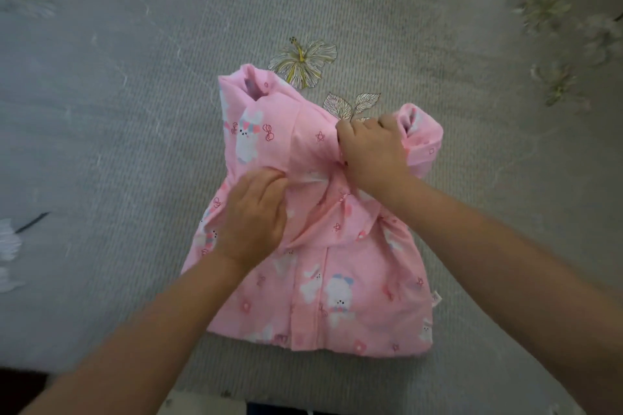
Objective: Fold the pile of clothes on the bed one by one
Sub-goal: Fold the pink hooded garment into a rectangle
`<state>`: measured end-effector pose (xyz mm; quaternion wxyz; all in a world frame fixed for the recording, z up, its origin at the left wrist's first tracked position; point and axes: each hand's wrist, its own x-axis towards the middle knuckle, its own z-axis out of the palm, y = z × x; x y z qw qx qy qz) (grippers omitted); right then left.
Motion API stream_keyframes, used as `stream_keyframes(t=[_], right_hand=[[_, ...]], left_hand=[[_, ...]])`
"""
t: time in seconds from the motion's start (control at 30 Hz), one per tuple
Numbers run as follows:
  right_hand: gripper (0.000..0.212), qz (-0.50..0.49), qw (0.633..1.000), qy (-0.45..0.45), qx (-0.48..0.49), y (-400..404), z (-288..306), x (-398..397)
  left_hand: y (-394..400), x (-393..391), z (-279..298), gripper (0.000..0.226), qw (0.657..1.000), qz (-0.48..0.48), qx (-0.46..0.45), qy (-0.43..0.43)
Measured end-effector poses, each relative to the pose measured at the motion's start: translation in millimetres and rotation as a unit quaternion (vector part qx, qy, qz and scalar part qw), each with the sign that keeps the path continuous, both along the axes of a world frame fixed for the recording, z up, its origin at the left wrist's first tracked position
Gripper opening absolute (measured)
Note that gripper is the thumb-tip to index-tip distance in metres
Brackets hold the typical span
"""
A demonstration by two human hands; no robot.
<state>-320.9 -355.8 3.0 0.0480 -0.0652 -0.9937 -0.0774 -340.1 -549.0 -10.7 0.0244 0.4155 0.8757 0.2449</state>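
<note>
**A:** Starting at the left edge, what's out there?

**B:** Grey ribbed bedspread (135, 111), with pale white flowers (8, 242) printed near the left side, smeared by blur. Nothing lies on it there.

**A:** And moving in?

**B:** The pink jacket (354, 296) sits at the middle of the bed, printed with white bunnies, front placket running down to the near hem. Its left sleeve (246, 118) stands folded up at the far left corner, cuff opening showing.

**A:** The left hand?

**B:** The left hand (254, 219) rests on the jacket's chest, fingers curled and bunching a fold of fabric toward the centre. It covers the cloth under it, so I can't tell how deep that pinch goes.

**A:** Across to the right?

**B:** The right hand (371, 148) is a closed fist gripping the jacket at the shoulder, with the right sleeve (421, 135) rolled just beyond the knuckles. The forearm crosses the jacket's right side and hides part of it.

**A:** Beyond that?

**B:** A yellow-lined flower print (303, 61) just past the collar, leaves (350, 104) touching the fist's edge in view, then blurred blossoms (553, 44) far right.
</note>
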Motion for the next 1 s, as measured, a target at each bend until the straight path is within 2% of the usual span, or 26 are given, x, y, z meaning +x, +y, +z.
stream_keyframes(t=[0.03,0.07,0.13,0.23,0.3,0.37,0.43,0.53,0.6,0.63,0.7,0.73,0.8,0.87,1.0], right_hand=[[0.007,0.021,0.997,0.071,0.007,-7.7,1.7,14.2],[0.009,0.039,0.991,0.125,0.006,-13.9,2.3,27.5],[0.021,0.046,0.983,0.18,0.004,-23.3,2.5,53.6],[0.016,0.043,0.97,0.24,0.012,-39.3,6.5,84.9],[0.015,0.052,0.964,0.261,0.019,-57.1,6.5,105.1],[0.012,0.049,0.971,0.232,0.022,-79.2,6.9,130.8],[0.011,0.045,0.988,0.145,0.019,-102.7,4.6,164.0],[0.026,0.031,0.999,0.026,0.016,-134.4,-4.8,209.8],[0.021,0.002,0.999,0.023,0.04,-147.5,-10.8,223.5],[0.027,-0.012,0.998,0.021,0.055,-152.3,-12.9,225.8],[0.039,-0.041,0.997,-0.007,0.062,-158.4,-18.9,224.8],[0.043,-0.053,0.996,-0.036,0.066,-162.0,-24.0,222.8],[0.054,-0.087,0.986,-0.119,0.079,-168.3,-36.9,217.1],[0.054,-0.104,0.976,-0.172,0.09,-172.2,-48.9,209.6],[0.044,-0.088,0.977,-0.157,0.116,-171.0,-70.8,195.8]], left_hand=[[-4.7,-5.9,13.0,0.033,0.997,0.01,0.03,0.075],[-6.9,-11.5,24.9,0.038,0.989,0.003,0.029,0.142],[-4.3,-17.3,48.7,0.059,0.974,-0.029,-0.049,0.221],[-1.5,-9.9,78.3,0.091,0.946,-0.081,-0.211,0.231],[-7.8,5.0,85.0,0.088,0.929,-0.101,-0.264,0.241],[-22.6,24.0,78.2,0.053,0.927,-0.131,-0.236,0.261],[-44.9,48.3,62.5,0.017,0.937,-0.156,-0.191,0.248],[-86.0,92.6,25.7,0.013,0.945,-0.156,-0.173,0.229],[-103.4,110.7,7.7,0.01,0.958,-0.119,-0.169,0.2],[-109.1,115.8,0.7,0.01,0.961,-0.109,-0.175,0.184],[-116.6,117.7,-10.3,0.016,0.964,-0.116,-0.186,0.153],[-119.6,117.5,-16.3,0.028,0.964,-0.128,-0.184,0.144],[-121.7,113.6,-30.5,0.066,0.964,-0.159,-0.173,0.127],[-119.8,108.0,-41.0,0.092,0.962,-0.171,-0.178,0.119],[-114.6,96.8,-56.1,0.107,0.955,-0.19,-0.19,0.122]])
